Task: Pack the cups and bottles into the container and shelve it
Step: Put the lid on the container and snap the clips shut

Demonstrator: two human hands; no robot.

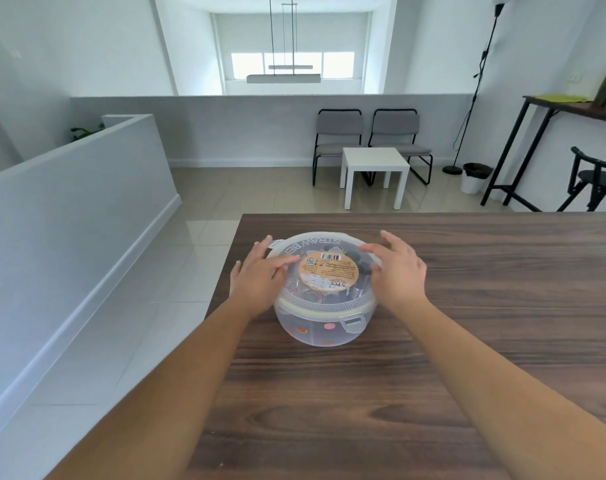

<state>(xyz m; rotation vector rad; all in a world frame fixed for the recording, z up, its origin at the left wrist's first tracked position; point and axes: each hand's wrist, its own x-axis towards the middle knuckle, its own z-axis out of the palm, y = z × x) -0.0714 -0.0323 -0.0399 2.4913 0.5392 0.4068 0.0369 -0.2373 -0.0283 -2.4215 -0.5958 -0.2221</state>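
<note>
Two open hands on the lidded container

Both hands lie flat on the clear round plastic lid (324, 268), fingers spread and clamped on nothing. The left hand (260, 275) covers the lid's 9 o'clock edge; the right hand (396, 268) covers its 3 o'clock edge. Beneath sits the round translucent plastic container (320, 327) on the dark wood-grain table (467, 306), near the table's 9 o'clock edge. Glass cups and dark shapes show blurrily through the lid, around its round tan label (325, 273).

A clear round container (324, 327) stands on the wooden bench (467, 323), its lid (324, 268) on. The left hand (260, 275) and right hand (396, 271) rest flat on the lid's two sides, fingers (287, 263) spread. Inside, blurred clear and dark shapes may be cups.
</note>
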